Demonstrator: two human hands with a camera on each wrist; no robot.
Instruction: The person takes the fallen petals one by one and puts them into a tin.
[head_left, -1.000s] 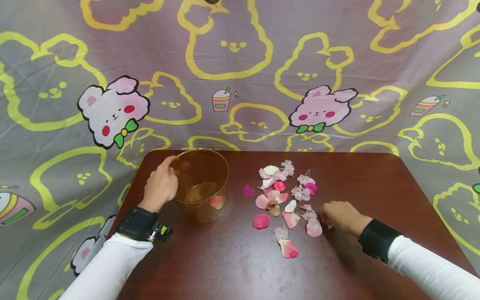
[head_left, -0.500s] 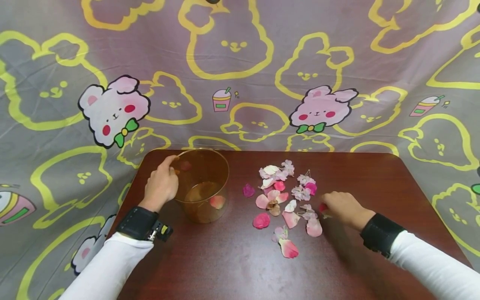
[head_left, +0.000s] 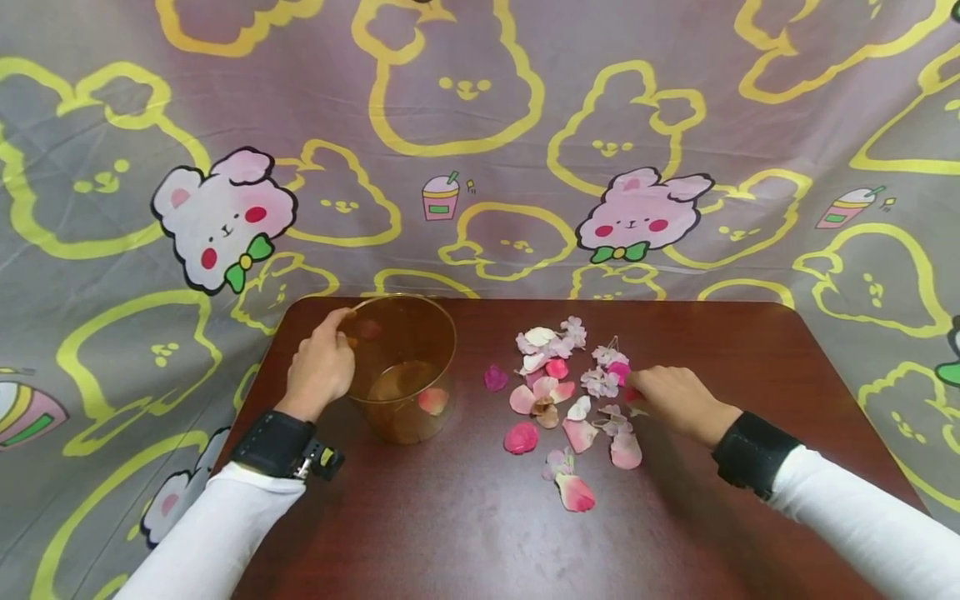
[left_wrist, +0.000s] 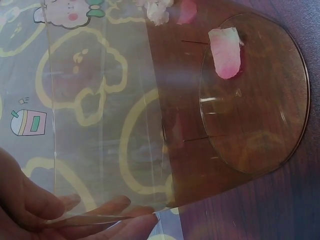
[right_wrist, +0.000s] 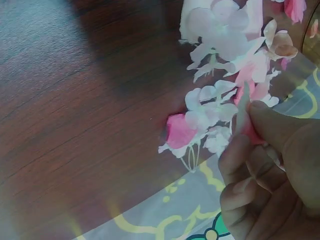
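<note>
On the left of the head view stands a clear amber bucket. My left hand grips its rim, and the left wrist view shows its wall between thumb and fingers. A pink and white petal shows low in the bucket. My right hand pinches a petal, pale with some red, between thumb and forefinger. That hand hovers at the right side of the scattered petals, close to a pale blossom cluster and a magenta petal.
Several petals and blossoms lie mid-table, among them a red petal, a purple one, a pink-tipped one and a white one. The brown table meets a printed cloth at the back.
My right hand has lifted and moved away from me and slightly left, carrying the pinched petal. The left hand and the bucket stay in place.
</note>
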